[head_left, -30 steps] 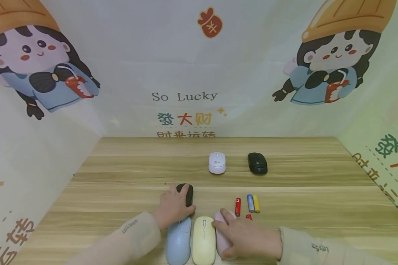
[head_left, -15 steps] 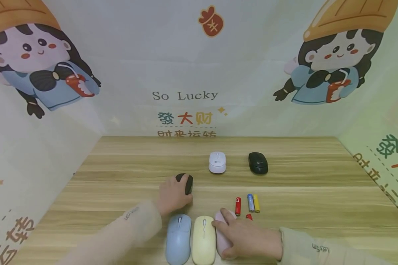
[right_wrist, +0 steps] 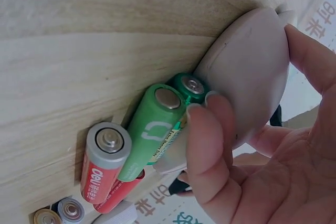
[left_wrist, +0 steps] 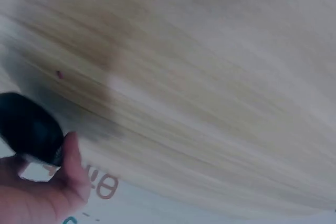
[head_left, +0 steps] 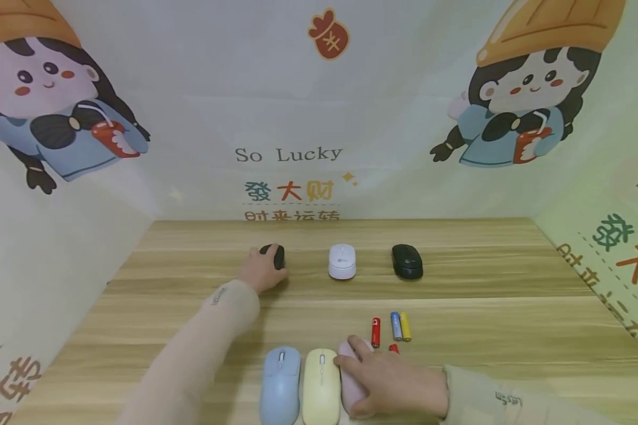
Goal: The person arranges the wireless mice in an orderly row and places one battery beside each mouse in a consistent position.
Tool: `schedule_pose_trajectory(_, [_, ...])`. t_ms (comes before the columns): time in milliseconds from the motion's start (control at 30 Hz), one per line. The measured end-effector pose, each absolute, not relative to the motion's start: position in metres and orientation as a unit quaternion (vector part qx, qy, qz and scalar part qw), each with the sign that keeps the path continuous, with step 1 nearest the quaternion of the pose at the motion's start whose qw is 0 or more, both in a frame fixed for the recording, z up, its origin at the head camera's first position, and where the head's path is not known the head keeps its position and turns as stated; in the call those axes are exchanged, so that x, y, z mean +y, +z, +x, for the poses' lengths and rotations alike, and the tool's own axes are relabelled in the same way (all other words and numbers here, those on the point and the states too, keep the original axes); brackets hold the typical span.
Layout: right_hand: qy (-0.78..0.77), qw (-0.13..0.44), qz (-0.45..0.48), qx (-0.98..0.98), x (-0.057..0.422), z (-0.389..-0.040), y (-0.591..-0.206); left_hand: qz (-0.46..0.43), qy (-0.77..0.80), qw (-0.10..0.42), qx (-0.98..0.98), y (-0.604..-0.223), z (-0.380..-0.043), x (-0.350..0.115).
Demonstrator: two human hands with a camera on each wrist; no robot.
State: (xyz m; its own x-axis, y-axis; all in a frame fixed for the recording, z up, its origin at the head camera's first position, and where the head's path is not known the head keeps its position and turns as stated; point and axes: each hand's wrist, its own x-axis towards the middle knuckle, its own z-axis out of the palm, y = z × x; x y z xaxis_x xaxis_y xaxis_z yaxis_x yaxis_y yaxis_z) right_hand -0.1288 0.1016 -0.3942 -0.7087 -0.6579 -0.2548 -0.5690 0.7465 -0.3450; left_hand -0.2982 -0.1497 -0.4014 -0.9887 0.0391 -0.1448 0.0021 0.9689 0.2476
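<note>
At the back left of the table, my left hand grips a black computer mouse, fingers over its top and sides. The left wrist view shows the thumb and a finger on the end of this black mouse; whether it touches the wood I cannot tell. My right hand holds a pale pink mouse at the front, partly hidden beneath the fingers. A yellow mouse and a blue mouse lie side by side left of it. In the right wrist view, a green battery lies near the fingertips.
A white mouse and another black mouse stand at the back. Right of centre lie a red battery, a blue battery and a yellow battery. Printed cloth walls the table's back and sides.
My left hand has carried the black mouse from behind the blue mouse to the back left, into line with the white one. The right hand stays on the pink mouse.
</note>
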Motion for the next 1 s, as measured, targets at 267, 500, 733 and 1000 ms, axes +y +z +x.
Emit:
schedule_pose_trajectory(267, [-0.124, 0.178, -0.336, 0.917, 0.102, -0.128, -0.395, 0.002, 0.092, 0.099, 0.991, -0.406, -0.305, -0.144])
schedule_pose_trajectory(500, [-0.124, 0.185, -0.333, 0.916, 0.102, -0.129, -0.396, -0.012, 0.065, 0.097, 0.993, -0.418, -0.316, -0.141])
schedule_pose_trajectory(733, [-0.123, 0.18, -0.333, 0.917, 0.103, -0.128, -0.395, -0.005, 0.055, 0.101, 0.993, -0.406, -0.306, -0.135])
schedule_pose_trajectory(1000, [-0.122, 0.18, -0.334, 0.917, 0.102, -0.129, -0.397, 0.005, 0.043, 0.082, 0.996, -0.41, -0.306, -0.14])
